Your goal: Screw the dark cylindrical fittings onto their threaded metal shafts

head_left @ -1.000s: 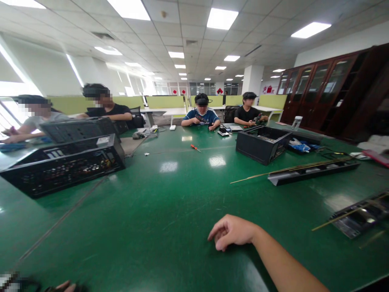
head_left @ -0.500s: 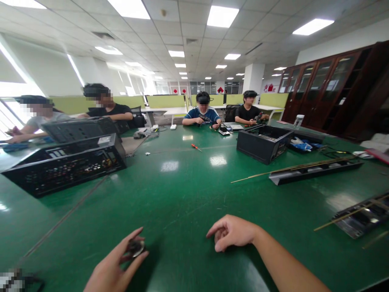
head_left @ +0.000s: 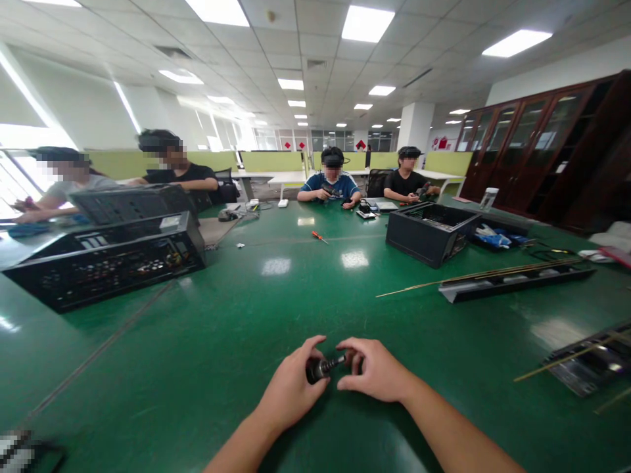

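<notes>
Near the front middle of the green table (head_left: 236, 328), my left hand (head_left: 290, 387) grips a small dark cylindrical metal part (head_left: 320, 369) between thumb and fingers. A thin shaft on this part points right. Close to the shaft's tip is my right hand (head_left: 382, 371), its fingers curved and the thumb held apart from them. Nothing shows in the right hand, and I cannot tell whether a fingertip touches the shaft. The left palm hides the rear of the part.
An open computer case (head_left: 118, 263) lies at left, another case (head_left: 428, 233) at right. A red screwdriver (head_left: 318, 236) lies mid-table. Thin brass-coloured rods (head_left: 419, 286) rest across a dark metal channel (head_left: 517, 284). Several people sit around the far side, one in a blue shirt (head_left: 329, 187).
My left hand has moved right and slightly up with the metal part, turning its shaft toward my right hand. The right hand has stayed nearly in place, its thumb and fingers spread wider.
</notes>
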Motion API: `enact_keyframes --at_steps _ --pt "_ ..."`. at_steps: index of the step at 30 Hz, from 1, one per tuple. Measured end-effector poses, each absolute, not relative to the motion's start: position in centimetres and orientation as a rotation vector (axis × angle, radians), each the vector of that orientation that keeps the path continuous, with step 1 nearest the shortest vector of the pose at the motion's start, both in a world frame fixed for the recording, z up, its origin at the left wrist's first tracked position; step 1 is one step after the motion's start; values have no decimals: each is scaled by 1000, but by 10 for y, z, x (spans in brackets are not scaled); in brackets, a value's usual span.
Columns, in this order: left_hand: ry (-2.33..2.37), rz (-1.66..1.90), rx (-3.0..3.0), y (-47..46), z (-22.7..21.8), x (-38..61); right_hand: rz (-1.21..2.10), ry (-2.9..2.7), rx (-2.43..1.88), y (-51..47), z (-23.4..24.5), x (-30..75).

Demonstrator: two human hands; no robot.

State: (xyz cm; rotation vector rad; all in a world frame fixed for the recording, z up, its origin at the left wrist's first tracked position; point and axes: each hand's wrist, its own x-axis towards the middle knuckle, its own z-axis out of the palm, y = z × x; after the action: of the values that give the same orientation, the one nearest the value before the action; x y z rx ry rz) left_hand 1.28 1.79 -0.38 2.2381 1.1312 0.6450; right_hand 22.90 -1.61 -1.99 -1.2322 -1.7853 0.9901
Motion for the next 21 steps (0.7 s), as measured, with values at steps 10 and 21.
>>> enact_keyframes --at_steps 10,21 --pt "1142 685 2254 17 -8 13 758 -1981 -1308 -15 -11 224" --pt "1077 712 2210 14 -6 14 732 -2044 -1341 -11 -15 224"
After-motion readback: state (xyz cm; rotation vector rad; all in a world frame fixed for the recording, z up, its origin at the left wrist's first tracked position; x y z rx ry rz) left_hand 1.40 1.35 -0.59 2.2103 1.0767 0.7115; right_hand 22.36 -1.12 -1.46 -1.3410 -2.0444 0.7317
